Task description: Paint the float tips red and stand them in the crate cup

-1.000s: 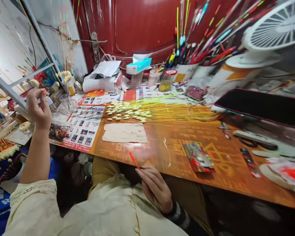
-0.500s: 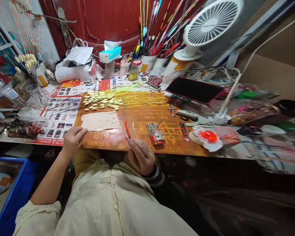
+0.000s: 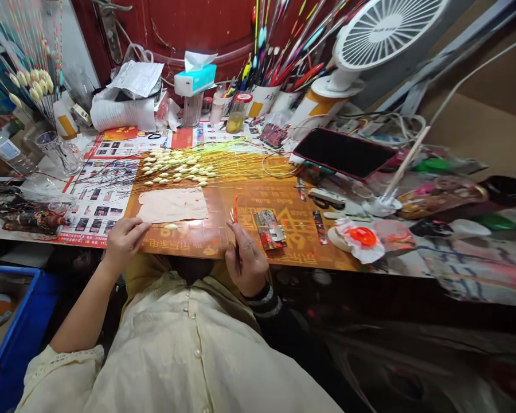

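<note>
My left hand (image 3: 128,240) is closed, with thumb and fingertips pinching the thin stem of a fishing float. The float's pale oval body (image 3: 171,228) shows just below a pinkish cloth (image 3: 172,205). Its stem runs level toward my right hand (image 3: 248,257). That hand is closed around a slim, curved orange-red stick (image 3: 236,207) pointing up; its exact kind is unclear. Whether the right fingers also touch the float's stem, I cannot tell. Behind the cloth lie several more pale floats (image 3: 178,167) with long yellow stems.
A red-and-black packet (image 3: 270,229) lies right of my right hand. Farther right is a white pad with orange-red paint (image 3: 363,236). A phone (image 3: 344,152), a white fan (image 3: 389,31) and a jar (image 3: 239,113) stand behind. Floats in a glass (image 3: 60,152) are at left.
The orange-red stick has swung away from the float's stem and now points up, slightly to the right. The pale float body now shows below the cloth. The camera view has shifted a little.
</note>
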`<state>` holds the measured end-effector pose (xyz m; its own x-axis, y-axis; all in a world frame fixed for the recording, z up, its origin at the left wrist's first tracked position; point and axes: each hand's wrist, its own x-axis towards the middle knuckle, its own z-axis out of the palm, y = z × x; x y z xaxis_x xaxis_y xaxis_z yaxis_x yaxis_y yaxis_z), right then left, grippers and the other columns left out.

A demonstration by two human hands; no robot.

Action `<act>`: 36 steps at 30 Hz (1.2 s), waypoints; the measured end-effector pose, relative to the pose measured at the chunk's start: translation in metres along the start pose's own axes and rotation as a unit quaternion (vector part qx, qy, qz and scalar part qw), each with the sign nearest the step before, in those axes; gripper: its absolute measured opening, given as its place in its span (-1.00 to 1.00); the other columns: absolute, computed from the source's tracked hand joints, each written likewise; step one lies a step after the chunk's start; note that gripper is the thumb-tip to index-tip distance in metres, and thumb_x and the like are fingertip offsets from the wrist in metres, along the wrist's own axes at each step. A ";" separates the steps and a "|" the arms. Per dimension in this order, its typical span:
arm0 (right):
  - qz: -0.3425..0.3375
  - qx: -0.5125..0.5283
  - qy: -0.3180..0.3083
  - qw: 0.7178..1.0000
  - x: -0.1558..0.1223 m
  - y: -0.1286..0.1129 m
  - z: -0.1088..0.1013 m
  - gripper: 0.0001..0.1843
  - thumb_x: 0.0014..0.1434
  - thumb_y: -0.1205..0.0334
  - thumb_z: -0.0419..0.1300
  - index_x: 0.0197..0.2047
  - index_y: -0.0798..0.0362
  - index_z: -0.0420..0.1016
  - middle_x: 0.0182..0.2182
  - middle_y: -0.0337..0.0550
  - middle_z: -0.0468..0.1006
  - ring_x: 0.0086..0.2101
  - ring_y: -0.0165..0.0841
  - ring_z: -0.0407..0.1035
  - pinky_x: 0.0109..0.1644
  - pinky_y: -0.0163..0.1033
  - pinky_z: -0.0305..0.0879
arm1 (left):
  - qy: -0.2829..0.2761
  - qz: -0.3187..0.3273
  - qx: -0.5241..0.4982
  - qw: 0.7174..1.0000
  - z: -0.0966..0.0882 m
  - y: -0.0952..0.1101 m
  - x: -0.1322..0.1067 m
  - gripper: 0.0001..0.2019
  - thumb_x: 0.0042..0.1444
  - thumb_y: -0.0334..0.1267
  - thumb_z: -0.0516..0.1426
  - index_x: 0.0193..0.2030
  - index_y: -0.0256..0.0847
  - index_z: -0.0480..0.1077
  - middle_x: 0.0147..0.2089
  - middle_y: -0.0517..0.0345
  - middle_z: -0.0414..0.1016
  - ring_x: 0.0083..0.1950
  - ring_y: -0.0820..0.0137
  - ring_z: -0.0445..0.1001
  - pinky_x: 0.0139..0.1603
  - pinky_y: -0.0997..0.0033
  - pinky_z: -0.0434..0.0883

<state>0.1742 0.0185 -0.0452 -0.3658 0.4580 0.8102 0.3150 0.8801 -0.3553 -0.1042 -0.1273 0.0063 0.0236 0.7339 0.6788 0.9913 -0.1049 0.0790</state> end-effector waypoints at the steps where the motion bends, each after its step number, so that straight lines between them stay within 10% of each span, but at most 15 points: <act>1: 0.001 -0.005 0.001 1.000 -0.001 0.001 0.000 -0.39 0.33 0.36 0.04 0.41 0.04 0.10 0.15 0.06 0.49 0.16 -0.24 0.41 0.22 -0.08 0.43 | 0.001 0.000 0.003 1.000 0.000 -0.002 -0.001 -0.75 0.28 -0.35 0.11 0.05 -0.10 0.48 -0.10 0.03 0.55 -0.12 0.32 0.46 -0.08 0.28 0.40; 14: -0.042 -0.097 0.102 0.989 -0.015 0.027 -0.002 -0.43 0.22 0.31 0.11 0.31 0.04 0.33 -0.12 0.02 0.65 -0.16 -0.17 0.59 -0.05 -0.16 0.56 | -0.059 -0.078 0.105 0.990 -0.023 -0.057 -0.054 -0.65 0.37 -0.30 -0.06 0.12 -0.06 0.48 -0.09 0.01 0.56 -0.05 0.30 0.42 0.03 0.17 0.34; 36: -0.055 -0.096 0.069 0.991 -0.021 0.018 0.011 -0.34 0.18 0.30 0.16 0.35 -0.03 0.26 -0.13 -0.01 0.66 -0.19 -0.14 0.60 -0.14 -0.17 0.59 | -0.011 -0.120 0.120 0.985 -0.031 -0.077 -0.073 -0.66 0.37 -0.34 -0.10 0.00 -0.19 0.51 -0.07 -0.07 0.56 0.02 0.26 0.43 0.14 0.10 0.39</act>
<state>0.1786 0.0260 -0.0739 -0.2889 0.3268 0.8998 0.4447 0.8782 -0.1762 -0.1865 -0.1933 -0.0271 -0.2153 0.7324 0.6459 0.9706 0.2335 0.0587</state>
